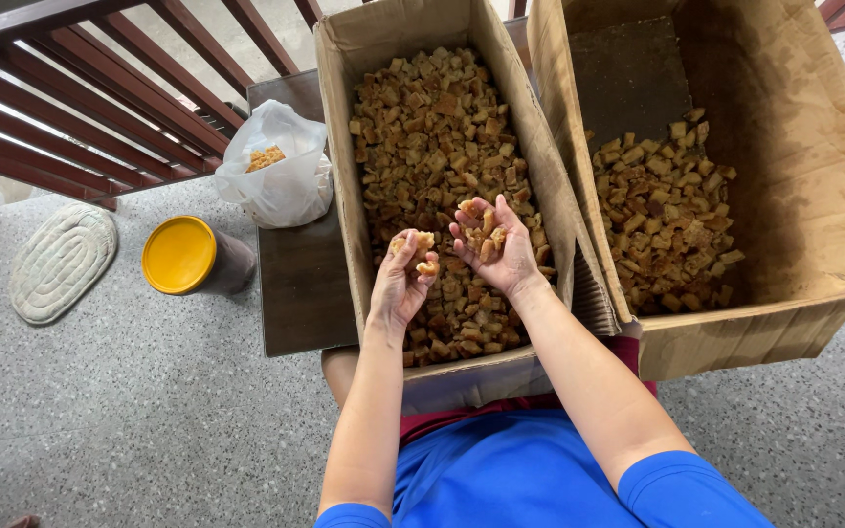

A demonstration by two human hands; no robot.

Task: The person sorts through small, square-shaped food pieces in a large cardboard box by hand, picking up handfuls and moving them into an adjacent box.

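My left hand (401, 282) is curled around a few golden-brown fried cubes (422, 252) above the left cardboard box (336, 147). My right hand (493, 246) is held palm up just to its right, cupping a small pile of the same cubes (481, 227). Both hands hover over the box, which is filled with many brown cubes (432, 127). The two hands are close together, almost touching.
A second cardboard box (814, 176) on the right holds a smaller heap of cubes (662, 215). A white plastic bag (281, 166) with some cubes sits on a dark board (300, 284). A yellow-lidded jar (183, 256), an oval mat (61, 262) and a railing (80, 108) lie left.
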